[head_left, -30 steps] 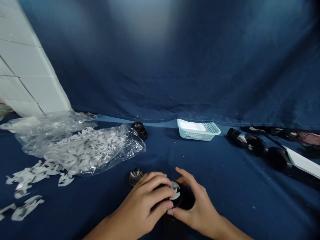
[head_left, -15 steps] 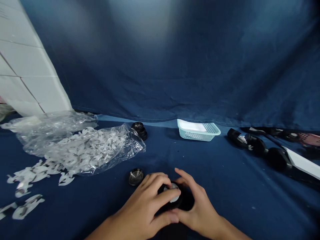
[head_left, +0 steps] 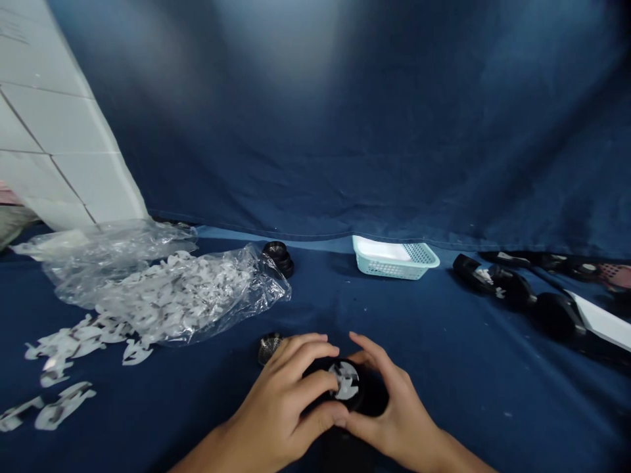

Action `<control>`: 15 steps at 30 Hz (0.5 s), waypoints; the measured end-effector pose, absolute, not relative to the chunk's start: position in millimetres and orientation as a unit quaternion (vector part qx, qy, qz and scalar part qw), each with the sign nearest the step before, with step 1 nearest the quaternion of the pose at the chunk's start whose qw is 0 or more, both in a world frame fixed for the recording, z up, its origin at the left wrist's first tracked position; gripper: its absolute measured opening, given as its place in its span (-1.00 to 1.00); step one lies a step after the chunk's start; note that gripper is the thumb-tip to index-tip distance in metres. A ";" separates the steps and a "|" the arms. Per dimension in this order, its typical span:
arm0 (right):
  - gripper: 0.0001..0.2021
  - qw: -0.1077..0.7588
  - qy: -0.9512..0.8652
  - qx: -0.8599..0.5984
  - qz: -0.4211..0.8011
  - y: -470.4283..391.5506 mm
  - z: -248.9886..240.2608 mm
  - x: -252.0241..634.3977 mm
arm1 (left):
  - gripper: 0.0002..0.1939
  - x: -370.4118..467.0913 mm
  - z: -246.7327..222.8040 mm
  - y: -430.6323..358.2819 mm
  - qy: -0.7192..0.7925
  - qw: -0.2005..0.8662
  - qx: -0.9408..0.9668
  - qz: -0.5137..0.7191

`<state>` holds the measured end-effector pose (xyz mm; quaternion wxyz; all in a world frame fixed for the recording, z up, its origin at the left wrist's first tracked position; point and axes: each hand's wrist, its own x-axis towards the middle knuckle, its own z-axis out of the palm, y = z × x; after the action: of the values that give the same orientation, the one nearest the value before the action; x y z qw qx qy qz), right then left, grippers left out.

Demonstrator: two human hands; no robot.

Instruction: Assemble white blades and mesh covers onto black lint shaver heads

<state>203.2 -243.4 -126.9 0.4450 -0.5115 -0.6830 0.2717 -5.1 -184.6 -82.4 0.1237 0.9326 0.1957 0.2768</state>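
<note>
While both hands close around it, the black part [head_left: 362, 394] sits low on the blue surface [head_left: 444, 368], near the bottom edge of the head view. Its round top carries a white cutout [head_left: 346, 381], facing up. The left hand [head_left: 280, 407] curls over the part from the left, forefinger lying across its rim beside the cutout and thumb pressing from below; its grip is closed on the part. The right hand [head_left: 394, 410] cups the part from the right, fingers bent over the far edge, thumb meeting the left thumb at the near side, so this grip holds the part too. Just beyond the left fingers lies a small metal mesh disc [head_left: 269, 347], partly hidden by them. Farther left, a clear bag [head_left: 187, 295] full of white cutouts spreads across the surface, with loose ones [head_left: 64, 407] scattered nearer the edge. A black ring [head_left: 279, 256] stands behind the bag. A pale basket [head_left: 394, 257] sits toward the back, and dark tools [head_left: 513, 292] lie well apart on the right.
</note>
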 end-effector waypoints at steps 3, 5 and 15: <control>-0.11 0.443 -0.683 -0.515 0.269 -243.9 -126.9 203.6 | -0.83 -4.5 -82.6 -184.7 0.229 0.154 0.927 0.254; -0.11 0.441 -0.684 -0.516 0.266 -244.3 -126.8 204.3 | -0.78 -4.2 -81.1 -184.8 0.251 0.176 0.924 0.227; -0.15 0.447 -0.677 -0.514 0.278 -244.4 -127.5 204.5 | -0.52 3.6 -76.5 -192.7 0.223 0.233 0.928 0.188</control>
<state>204.5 -244.4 -127.5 0.4474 -0.5139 -0.6771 0.2780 3.6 -192.7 -76.5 0.2334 0.9276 0.2233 0.1878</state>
